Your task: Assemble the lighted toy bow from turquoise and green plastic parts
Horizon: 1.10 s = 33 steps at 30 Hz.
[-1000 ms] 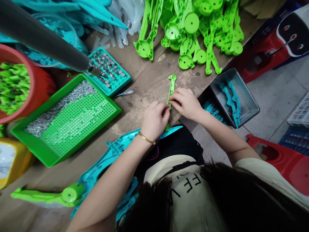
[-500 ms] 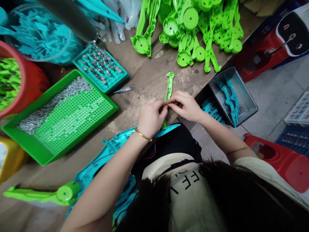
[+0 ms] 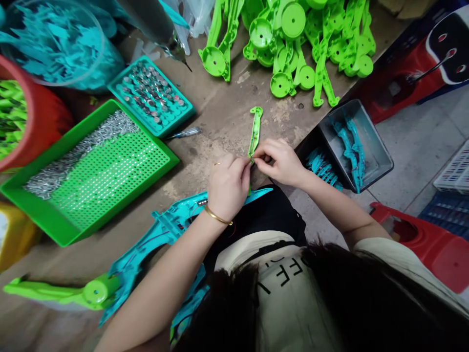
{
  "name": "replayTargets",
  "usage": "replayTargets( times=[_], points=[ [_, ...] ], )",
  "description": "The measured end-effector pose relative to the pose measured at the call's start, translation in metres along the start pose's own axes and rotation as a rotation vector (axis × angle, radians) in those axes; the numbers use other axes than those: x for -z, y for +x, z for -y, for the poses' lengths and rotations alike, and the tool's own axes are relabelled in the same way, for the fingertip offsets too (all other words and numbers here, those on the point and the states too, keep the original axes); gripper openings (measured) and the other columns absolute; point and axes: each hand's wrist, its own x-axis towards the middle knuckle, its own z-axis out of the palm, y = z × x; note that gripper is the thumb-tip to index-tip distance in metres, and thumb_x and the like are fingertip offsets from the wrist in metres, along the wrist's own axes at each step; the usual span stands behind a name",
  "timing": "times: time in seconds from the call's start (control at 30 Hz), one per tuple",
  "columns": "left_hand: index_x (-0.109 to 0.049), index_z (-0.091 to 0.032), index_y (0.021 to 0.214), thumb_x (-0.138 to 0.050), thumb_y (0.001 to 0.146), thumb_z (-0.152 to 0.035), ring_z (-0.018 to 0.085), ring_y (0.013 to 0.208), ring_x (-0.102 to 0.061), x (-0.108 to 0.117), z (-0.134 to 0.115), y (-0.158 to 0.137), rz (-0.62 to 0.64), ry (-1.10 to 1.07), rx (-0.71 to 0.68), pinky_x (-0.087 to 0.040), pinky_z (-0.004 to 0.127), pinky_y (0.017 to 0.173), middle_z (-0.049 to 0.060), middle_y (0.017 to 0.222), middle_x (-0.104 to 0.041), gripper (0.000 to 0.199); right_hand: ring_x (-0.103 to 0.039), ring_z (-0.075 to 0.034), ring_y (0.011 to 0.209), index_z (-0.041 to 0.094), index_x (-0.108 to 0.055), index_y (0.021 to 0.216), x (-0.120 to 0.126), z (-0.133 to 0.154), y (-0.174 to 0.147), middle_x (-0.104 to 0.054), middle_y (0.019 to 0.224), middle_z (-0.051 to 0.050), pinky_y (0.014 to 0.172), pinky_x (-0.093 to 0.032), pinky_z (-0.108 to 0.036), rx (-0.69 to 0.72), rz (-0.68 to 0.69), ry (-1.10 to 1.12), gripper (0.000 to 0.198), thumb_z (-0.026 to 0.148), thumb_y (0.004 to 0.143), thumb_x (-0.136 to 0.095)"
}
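Note:
A slim bright green plastic part (image 3: pixel 256 128) with a hollow inner side lies lengthwise in front of me, its near end by a blue plastic shell (image 3: pixel 174 215). Over its lower half, my left hand (image 3: pixel 229 183) is closed in a pinch of thumb and forefinger. My right hand (image 3: pixel 280 159) pinches at the same spot from the other side, the fingertips nearly meeting. Something small and thin shows between the fingertips, too small to name. Under my left forearm, the blue shell holds thin wires and joins a green arm piece (image 3: pixel 97 292).
A green perforated tray (image 3: pixel 120 181) of metal pins and a teal tray (image 3: pixel 172 117) of small metal parts stand left. Beside them lies a small screwdriver (image 3: pixel 186 132). A hanging power screwdriver (image 3: pixel 161 27) points down above. Green parts (image 3: pixel 293 49) pile up behind; a grey bin (image 3: pixel 381 161) is right.
My hands remain at the green part, with fingertips slightly lower and a little further apart. The hanging power screwdriver has swung right, its bit now showing. The view has shifted slightly.

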Motion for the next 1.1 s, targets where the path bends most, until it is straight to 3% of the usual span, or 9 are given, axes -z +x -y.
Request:
replayTargets(
  times=[0.4, 0.53, 0.8, 1.0, 1.1],
  points=[
    [-0.07, -0.018, 0.099, -0.044, 0.096, -0.026, 0.022, 0.08, -0.053, -0.002, -0.003, -0.016, -0.055, 0.092, -0.009, -0.039, 0.036, 0.072, 0.009, 0.086, -0.061, 0.028, -0.057, -0.02, 0.082, 0.019, -0.062, 0.081, -0.011, 0.007, -0.002, -0.066, 0.081, -0.005, 0.077, -0.037, -0.034, 0.086, -0.035, -0.254, 0.015, 0.02, 0.09, -0.049],
    [-0.07, -0.019, 0.104, -0.044, 0.096, -0.026, 0.022, 0.088, -0.058, -0.004, -0.003, -0.021, -0.081, 0.106, -0.002, -0.043, 0.036, 0.077, 0.011, 0.097, -0.067, 0.028, -0.057, -0.021, 0.082, 0.019, -0.062, 0.081, -0.013, 0.007, -0.001, -0.066, 0.081, -0.006, 0.076, -0.038, -0.034, 0.151, -0.011, -0.288, 0.018, 0.02, 0.091, -0.047],
    [-0.07, -0.018, 0.103, -0.046, 0.095, -0.023, 0.018, 0.094, -0.067, -0.009, 0.0, -0.032, -0.102, 0.017, 0.0, -0.052, 0.031, 0.084, 0.008, 0.104, -0.073, 0.026, -0.054, -0.021, 0.08, 0.019, -0.06, 0.079, -0.014, 0.008, -0.001, -0.063, 0.079, -0.007, 0.076, -0.037, -0.036, 0.114, 0.029, -0.225, 0.02, 0.021, 0.092, -0.045],
    [-0.07, -0.016, 0.105, -0.047, 0.093, -0.019, 0.019, 0.094, -0.068, -0.011, -0.001, -0.032, -0.11, 0.067, -0.046, -0.052, 0.03, 0.084, 0.009, 0.103, -0.073, 0.026, -0.058, -0.021, 0.089, 0.017, -0.065, 0.09, -0.004, 0.002, -0.002, -0.069, 0.091, -0.009, 0.079, -0.04, -0.036, 0.228, 0.147, -0.203, 0.024, 0.024, 0.097, -0.043],
    [-0.07, -0.016, 0.105, -0.047, 0.093, -0.018, 0.02, 0.093, -0.067, -0.011, -0.001, -0.032, -0.115, 0.071, -0.061, -0.052, 0.031, 0.084, 0.011, 0.102, -0.072, 0.026, -0.059, -0.02, 0.09, 0.017, -0.066, 0.091, 0.001, 0.0, 0.004, -0.069, 0.092, -0.008, 0.078, -0.039, -0.034, 0.214, 0.217, -0.175, 0.024, 0.025, 0.097, -0.045]
  ],
)
